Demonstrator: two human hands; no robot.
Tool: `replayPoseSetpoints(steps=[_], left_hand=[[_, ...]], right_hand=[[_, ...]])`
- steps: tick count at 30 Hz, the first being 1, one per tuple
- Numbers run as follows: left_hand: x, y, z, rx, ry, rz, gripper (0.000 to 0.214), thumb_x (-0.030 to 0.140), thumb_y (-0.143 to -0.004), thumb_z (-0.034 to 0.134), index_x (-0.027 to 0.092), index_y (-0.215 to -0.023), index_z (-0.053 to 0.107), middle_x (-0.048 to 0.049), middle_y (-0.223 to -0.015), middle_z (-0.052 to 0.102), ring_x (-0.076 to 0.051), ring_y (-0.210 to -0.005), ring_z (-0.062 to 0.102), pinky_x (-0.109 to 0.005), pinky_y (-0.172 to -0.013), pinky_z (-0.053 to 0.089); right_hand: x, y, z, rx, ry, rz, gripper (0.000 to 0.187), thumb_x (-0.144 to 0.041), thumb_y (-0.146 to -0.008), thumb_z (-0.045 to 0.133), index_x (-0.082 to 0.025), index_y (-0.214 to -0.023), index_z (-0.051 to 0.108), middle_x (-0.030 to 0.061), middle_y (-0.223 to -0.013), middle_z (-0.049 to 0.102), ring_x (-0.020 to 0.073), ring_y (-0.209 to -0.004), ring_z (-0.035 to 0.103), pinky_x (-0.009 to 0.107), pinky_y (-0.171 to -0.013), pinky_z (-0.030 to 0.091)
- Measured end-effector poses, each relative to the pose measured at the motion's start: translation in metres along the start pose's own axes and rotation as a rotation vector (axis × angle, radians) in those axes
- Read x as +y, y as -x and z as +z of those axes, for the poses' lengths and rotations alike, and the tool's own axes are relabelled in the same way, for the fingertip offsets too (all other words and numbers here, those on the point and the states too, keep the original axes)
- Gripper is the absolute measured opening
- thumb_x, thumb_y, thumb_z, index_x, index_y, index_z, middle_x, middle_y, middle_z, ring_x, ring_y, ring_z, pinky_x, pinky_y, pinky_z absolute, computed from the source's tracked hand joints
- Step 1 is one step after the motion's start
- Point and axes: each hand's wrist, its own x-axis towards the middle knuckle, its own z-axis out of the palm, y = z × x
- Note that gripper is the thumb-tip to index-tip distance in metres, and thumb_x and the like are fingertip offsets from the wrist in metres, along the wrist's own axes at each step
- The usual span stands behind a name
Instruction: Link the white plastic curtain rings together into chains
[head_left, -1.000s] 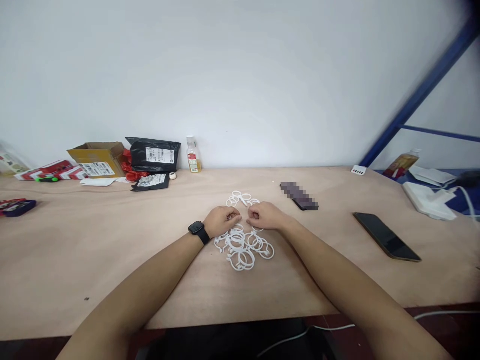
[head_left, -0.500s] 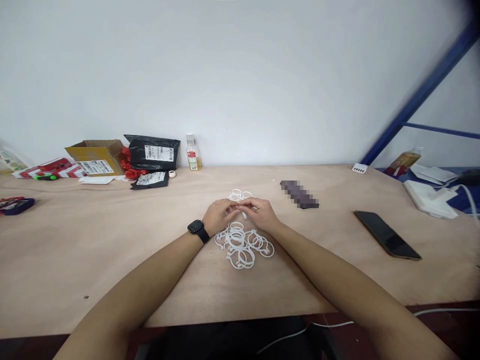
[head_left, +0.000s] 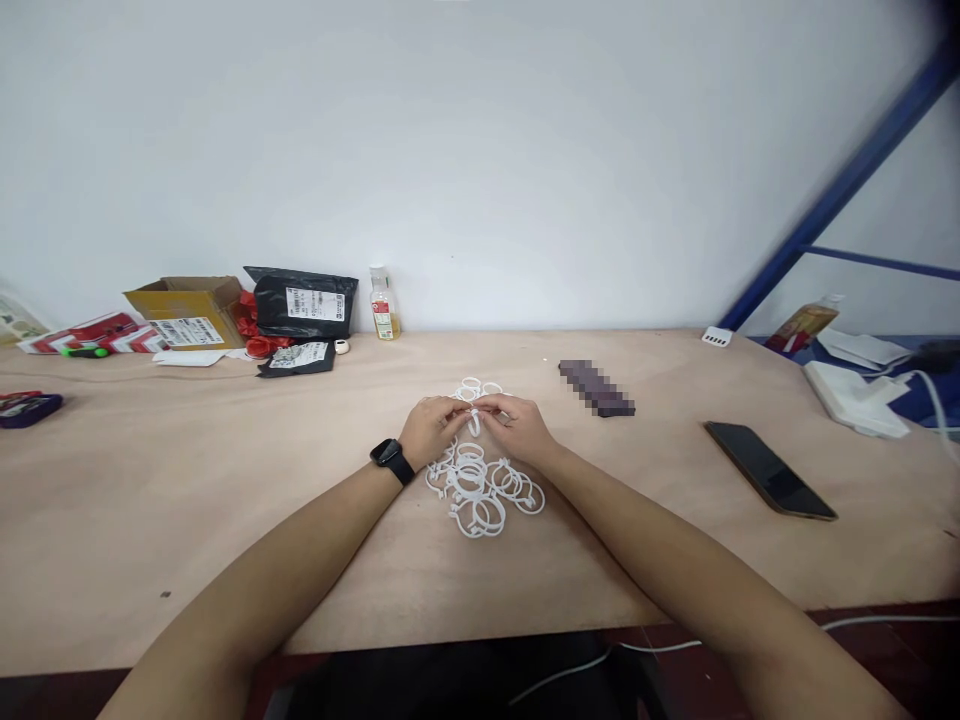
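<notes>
My left hand [head_left: 435, 430], with a black watch on its wrist, and my right hand [head_left: 517, 428] meet at the middle of the table. Between their fingertips both pinch one white plastic ring [head_left: 474, 424], which hangs below the fingers and looks narrow from this angle. Just nearer to me lies a loose pile of white plastic rings [head_left: 471, 480], several with small clip-like tabs. Beyond my fingers a smaller group of white rings [head_left: 471, 385] lies partly hidden by my hands.
On the wooden table [head_left: 360, 590], a phone [head_left: 769, 470] and a blurred-out dark item [head_left: 598, 388] lie to the right. A white power strip [head_left: 855, 400] is farther right. Along the wall stand a bottle [head_left: 384, 305], black parcel bags [head_left: 304, 305] and an open cardboard box [head_left: 187, 315].
My hands have drawn slightly apart at the fingertips, and more of the ring between them shows. The whole view has shifted a little.
</notes>
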Motion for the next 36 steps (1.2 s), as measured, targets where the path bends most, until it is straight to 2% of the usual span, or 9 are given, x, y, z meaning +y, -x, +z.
replayPoseSetpoints(steps=[6,16,21,25,27,29,33,36], left_hand=[[0.0,0.0,0.0,-0.026,0.049,0.023,0.02,0.032,-0.09,0.057,0.021,-0.1,0.069,-0.0044,-0.089,0.073,-0.016,-0.081,0.065,-0.03,-0.078,0.051],[0.0,0.001,-0.002,-0.032,0.034,0.052,0.018,0.032,-0.091,0.057,0.02,-0.093,0.07,-0.0044,-0.086,0.073,-0.017,-0.08,0.065,-0.031,-0.078,0.05],[0.0,0.0,-0.003,0.025,0.071,-0.1,0.021,0.034,-0.09,0.055,0.02,-0.093,0.07,-0.0045,-0.085,0.072,-0.016,-0.076,0.063,-0.03,-0.076,0.05],[-0.004,0.0,-0.002,0.05,0.129,-0.225,0.025,0.034,-0.092,0.051,0.018,-0.095,0.069,-0.0045,-0.088,0.072,-0.015,-0.077,0.063,-0.028,-0.072,0.05],[-0.004,0.0,-0.002,0.059,0.147,-0.261,0.025,0.034,-0.092,0.051,0.017,-0.094,0.069,-0.0039,-0.086,0.072,-0.015,-0.076,0.063,-0.027,-0.072,0.05],[-0.005,-0.001,-0.002,0.065,0.159,-0.271,0.024,0.034,-0.092,0.05,0.017,-0.093,0.068,-0.0036,-0.086,0.072,-0.015,-0.076,0.063,-0.027,-0.073,0.05],[-0.003,-0.001,-0.002,0.048,0.168,-0.268,0.026,0.034,-0.093,0.048,0.017,-0.09,0.068,-0.0034,-0.085,0.071,-0.015,-0.077,0.063,-0.027,-0.073,0.049],[-0.002,-0.001,-0.002,0.028,0.155,-0.284,0.027,0.034,-0.093,0.047,0.017,-0.09,0.067,-0.0031,-0.082,0.071,-0.015,-0.074,0.063,-0.026,-0.07,0.049]], right_hand=[[0.002,0.002,0.002,0.039,0.109,-0.045,0.017,-0.023,-0.087,0.058,-0.023,-0.102,0.068,0.0039,-0.096,0.073,0.0179,-0.086,0.068,0.031,-0.082,0.052],[-0.002,0.002,0.001,-0.02,0.14,-0.136,0.013,-0.024,-0.091,0.053,-0.024,-0.092,0.066,0.0033,-0.087,0.071,0.0184,-0.082,0.064,0.032,-0.077,0.049],[0.005,0.0,-0.006,-0.041,0.248,-0.233,0.021,-0.02,-0.093,0.047,-0.024,-0.101,0.066,0.0063,-0.098,0.071,0.0218,-0.094,0.062,0.039,-0.087,0.046],[0.016,-0.003,-0.011,-0.007,0.38,-0.194,0.021,-0.018,-0.091,0.049,-0.022,-0.101,0.068,0.0084,-0.108,0.069,0.0234,-0.1,0.061,0.041,-0.091,0.045],[0.019,-0.003,-0.01,-0.014,0.374,-0.195,0.019,-0.018,-0.09,0.052,-0.022,-0.098,0.068,0.0088,-0.108,0.069,0.0231,-0.1,0.061,0.04,-0.091,0.046],[0.017,-0.002,-0.006,-0.102,0.308,-0.231,0.019,-0.016,-0.089,0.052,-0.022,-0.098,0.068,0.0077,-0.104,0.07,0.0215,-0.098,0.062,0.038,-0.089,0.047],[0.007,0.001,0.006,-0.386,0.185,-0.305,0.026,-0.013,-0.088,0.051,-0.022,-0.106,0.067,0.0066,-0.106,0.068,0.019,-0.1,0.061,0.035,-0.089,0.049],[0.003,0.001,0.011,-0.474,0.159,-0.303,0.029,-0.012,-0.086,0.053,-0.022,-0.11,0.067,0.0078,-0.116,0.064,0.0197,-0.107,0.058,0.037,-0.093,0.048]])
